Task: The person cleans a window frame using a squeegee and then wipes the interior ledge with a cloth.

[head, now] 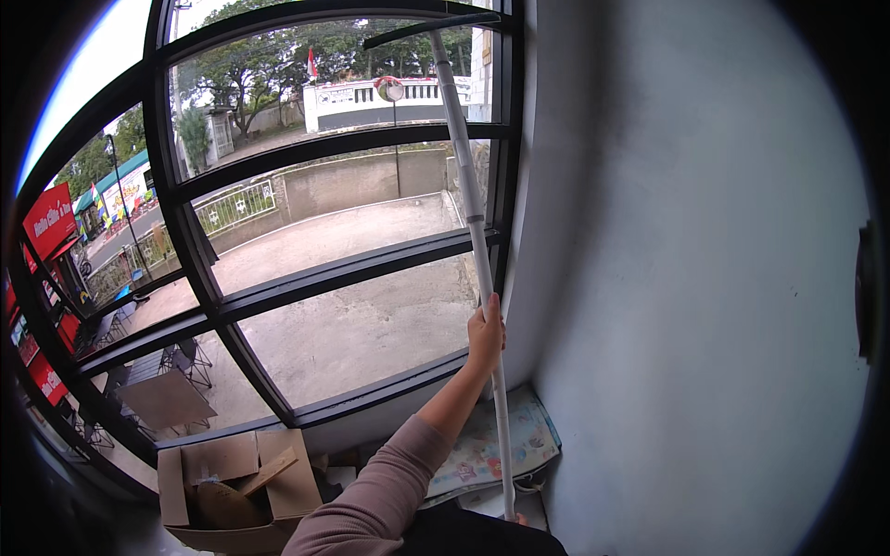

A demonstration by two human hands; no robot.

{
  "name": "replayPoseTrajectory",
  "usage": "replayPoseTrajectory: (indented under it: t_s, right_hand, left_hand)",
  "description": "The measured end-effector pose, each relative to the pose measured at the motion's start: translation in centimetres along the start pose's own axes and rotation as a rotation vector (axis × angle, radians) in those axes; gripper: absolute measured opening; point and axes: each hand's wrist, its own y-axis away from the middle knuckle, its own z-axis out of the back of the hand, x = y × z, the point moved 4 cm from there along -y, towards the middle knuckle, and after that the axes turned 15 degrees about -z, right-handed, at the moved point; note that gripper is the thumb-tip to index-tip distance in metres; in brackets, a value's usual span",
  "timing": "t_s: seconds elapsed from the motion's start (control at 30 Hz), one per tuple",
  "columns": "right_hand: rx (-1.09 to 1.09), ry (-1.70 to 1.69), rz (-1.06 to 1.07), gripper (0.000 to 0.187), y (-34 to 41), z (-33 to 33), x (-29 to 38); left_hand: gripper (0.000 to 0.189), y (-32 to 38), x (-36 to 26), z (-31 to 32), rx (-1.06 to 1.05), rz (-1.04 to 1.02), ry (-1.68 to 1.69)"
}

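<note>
A long white pole [470, 181] runs up along the right part of a black-framed window [334, 149]. It carries a dark squeegee head [431, 29], which lies across the upper pane close to the top crossbar. Whether the blade touches the glass I cannot tell. My left hand [487, 336], arm stretched forward, is wrapped around the pole about midway, near the window's right-hand upright. Just a bit of my right hand [520, 518] shows at the pole's lower end, with its fingers around it; the rest is hidden by dark cloth.
An opened cardboard box [288, 479] with cardboard pieces inside stands below the window at left. A folded, patterned mat [518, 441] lies in the corner beside the pole. To the right rises a pale wall [695, 278]. Outside are a table [167, 399] and folding chairs.
</note>
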Motion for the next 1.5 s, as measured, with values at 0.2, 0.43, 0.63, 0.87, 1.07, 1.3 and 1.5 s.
replayPoseTrajectory:
  t_s: [0.2,0.43,0.63,0.87,1.07,1.3,1.5]
  right_hand:
    - [0.262,-0.186,0.182,0.050,-3.0,2.7,12.6]
    - [0.621,-0.450,0.768,0.034,7.4,15.9,41.7]
    - [0.798,-0.377,1.280,0.059,21.4,17.3,58.6]
    - [1.202,-0.488,1.275,0.055,31.2,10.6,67.0]
    - [1.452,-0.437,1.237,0.040,38.6,0.5,68.0]
    - [1.795,-0.148,1.362,0.054,49.1,-7.0,63.8]
    - [2.410,-0.078,1.375,0.052,57.6,-10.8,58.5]
  left_hand:
    - [0.040,4.3,3.0,13.4,-0.157,-0.147,-0.152]
    - [0.039,12.2,-0.1,25.9,-0.205,-0.114,-0.279]
    - [0.037,21.3,-3.7,33.5,-0.315,-0.113,-0.506]
    - [0.032,32.6,-6.3,39.5,-0.491,-0.046,-0.564]
    - [0.025,39.7,-7.3,44.7,-0.653,-0.053,-0.754]
    - [0.025,46.4,-9.9,46.7,-0.911,0.066,-0.829]
    - [0.027,51.8,-8.4,46.8,-1.160,0.050,-0.990]
